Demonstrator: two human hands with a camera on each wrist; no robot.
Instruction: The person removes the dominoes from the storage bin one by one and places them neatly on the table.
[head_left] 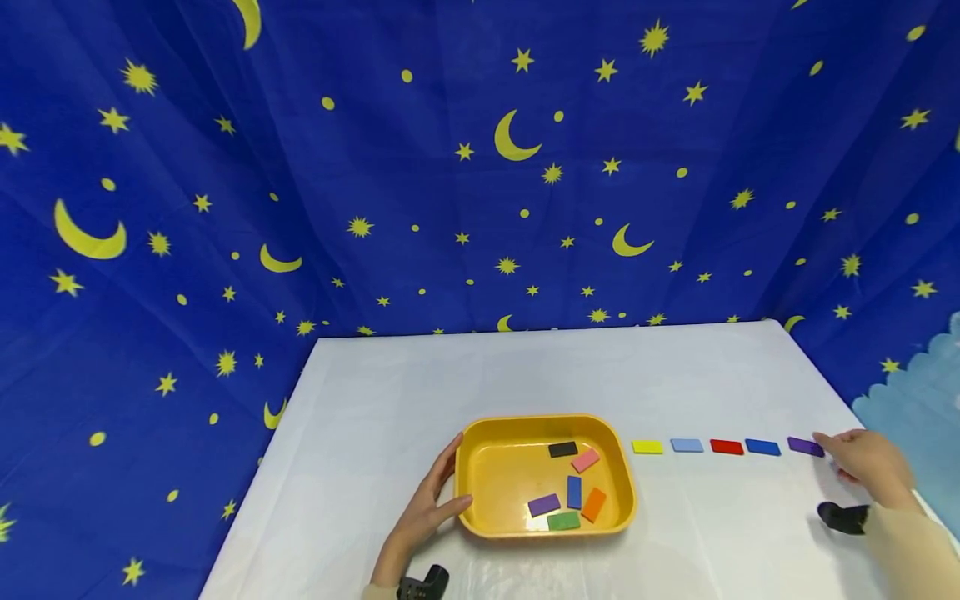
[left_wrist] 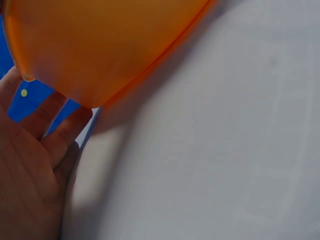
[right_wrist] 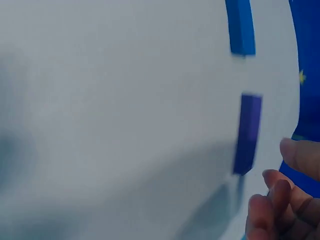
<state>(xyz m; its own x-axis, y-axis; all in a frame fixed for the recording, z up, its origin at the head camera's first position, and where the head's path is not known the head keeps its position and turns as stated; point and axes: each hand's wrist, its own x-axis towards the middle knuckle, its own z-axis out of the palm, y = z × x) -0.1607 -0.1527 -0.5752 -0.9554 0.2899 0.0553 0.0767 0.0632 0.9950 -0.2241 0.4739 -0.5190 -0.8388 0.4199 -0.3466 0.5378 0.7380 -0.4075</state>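
Observation:
My left hand [head_left: 426, 508] rests against the left side of a yellow-orange plastic bin [head_left: 480, 427], thumb at the rim and fingers spread along the outer wall. The left wrist view shows the fingertips touching the wall of the bin [left_wrist: 115, 55]. At the far right of a row, a purple domino-like block [head_left: 805, 447] lies flat. Beside its right end is my right hand [head_left: 870, 462]. In the right wrist view, thumb and fingers stand apart with nothing between them, just off the purple block [right_wrist: 248, 132].
Leftward along the row lie blue [head_left: 762, 447], red [head_left: 727, 447], light blue [head_left: 686, 445] and yellow [head_left: 647, 447] blocks, spaced apart. Inside the bin are several loose blocks, among them a black one [head_left: 562, 449] and a green one [head_left: 563, 521]. A starry blue curtain [head_left: 450, 192] backs the white table [head_left: 375, 400].

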